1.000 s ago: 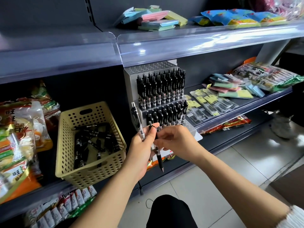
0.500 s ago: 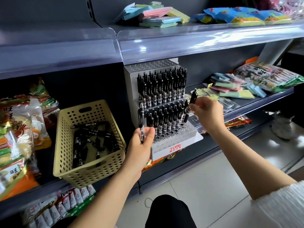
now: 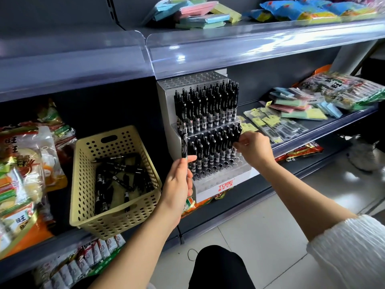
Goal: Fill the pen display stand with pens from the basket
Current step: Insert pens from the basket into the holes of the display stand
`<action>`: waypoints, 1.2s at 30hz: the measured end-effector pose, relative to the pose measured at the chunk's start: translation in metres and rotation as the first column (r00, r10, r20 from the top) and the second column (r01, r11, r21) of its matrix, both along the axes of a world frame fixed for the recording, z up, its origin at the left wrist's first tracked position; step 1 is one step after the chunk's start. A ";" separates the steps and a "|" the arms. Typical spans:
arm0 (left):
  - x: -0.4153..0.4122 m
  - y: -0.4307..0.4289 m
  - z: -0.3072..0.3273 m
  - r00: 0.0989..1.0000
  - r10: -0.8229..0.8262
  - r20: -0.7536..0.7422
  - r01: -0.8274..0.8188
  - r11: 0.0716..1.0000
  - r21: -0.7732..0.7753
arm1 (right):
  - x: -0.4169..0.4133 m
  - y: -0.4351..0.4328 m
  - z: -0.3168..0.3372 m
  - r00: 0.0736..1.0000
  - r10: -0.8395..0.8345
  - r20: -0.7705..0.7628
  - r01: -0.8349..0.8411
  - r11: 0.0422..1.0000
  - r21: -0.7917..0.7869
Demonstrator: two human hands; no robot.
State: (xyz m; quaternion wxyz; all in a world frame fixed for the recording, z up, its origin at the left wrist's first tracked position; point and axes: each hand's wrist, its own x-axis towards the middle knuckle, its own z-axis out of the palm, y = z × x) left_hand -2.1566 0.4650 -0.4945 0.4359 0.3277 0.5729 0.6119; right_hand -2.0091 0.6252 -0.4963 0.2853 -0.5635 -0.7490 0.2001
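The pen display stand (image 3: 226, 185), a white plastic block with three stepped tiers drilled with round holes, is standing at the front edge of the middle shelf (image 3: 312, 140), and its red-lettered front face is overhanging that edge a little. Glossy black pens (image 3: 208, 105) are packing the back tiers in two upright banks, too dense to count, while the front step is showing rows of open holes. The right hand (image 3: 253, 148) is reaching to the right end of the lower bank, its fingertips closed in a pinch on one black pen (image 3: 237, 136) there. The left hand (image 3: 179, 180) is holding a second pen (image 3: 184, 146) upright at the stand's left front corner, thumb and fingers clamped together round its lower barrel. Just left of the stand, one beige perforated plastic basket (image 3: 108, 222) is sitting tilted at the shelf's front edge, with roughly a dozen more loose pens (image 3: 118, 174) lying criss-crossed in it. Crinkled snack packets (image 3: 23, 163) are crowding the shelf's left end, and flat pastel note pads (image 3: 300, 111) are lying towards its right end.
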 end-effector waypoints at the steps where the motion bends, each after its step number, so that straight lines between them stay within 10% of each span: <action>1: 0.000 0.000 0.000 1.000 -0.002 0.005 0.002 1.000 0.000 | 0.000 0.000 0.000 1.000 -0.001 -0.003 0.001 1.000 -0.001; 14: 0.004 -0.002 -0.006 0.998 -0.048 -0.033 0.046 0.997 -0.058 | 0.001 -0.026 0.006 0.982 -0.089 -0.169 0.108 0.988 0.109; 20: 0.010 -0.001 -0.006 0.991 -0.032 -0.129 0.023 0.997 -0.074 | -0.020 -0.080 0.029 0.855 0.218 -0.470 -0.361 0.902 -0.238; 28: 0.020 0.000 -0.003 0.942 -0.019 -0.336 -0.002 0.998 -0.062 | -0.015 -0.093 0.027 0.756 0.141 -0.640 -0.404 0.869 -0.285; 36: -0.005 -0.003 -0.002 0.652 0.084 -0.753 -0.073 0.996 0.048 | 0.027 -0.047 0.048 0.865 0.035 -0.501 -0.102 0.989 -0.108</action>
